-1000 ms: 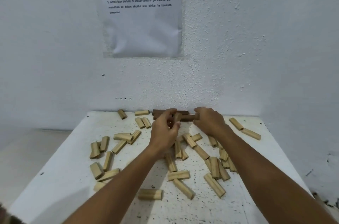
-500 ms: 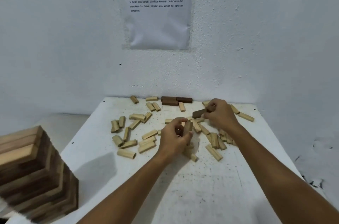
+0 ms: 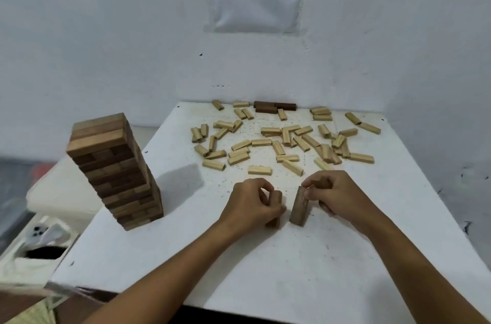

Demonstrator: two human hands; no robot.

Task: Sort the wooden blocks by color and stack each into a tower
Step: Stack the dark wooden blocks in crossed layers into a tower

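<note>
Left hand (image 3: pixel 251 203) grips a dark brown wooden block (image 3: pixel 276 208) upright at frame centre; right hand (image 3: pixel 336 196) pinches another dark wooden block (image 3: pixel 299 205) on end beside it. Risk: a sideways nudge tips either one (narrow footing). Tall brown tower (image 3: pixel 114 169) stands left.

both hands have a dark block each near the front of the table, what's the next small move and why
Probably carry both across to the tall dark wooden tower on the left. The left hand and right hand each hold an upright dark brown wooden block, matching that tower, not the scattered pale wooden blocks.
</note>
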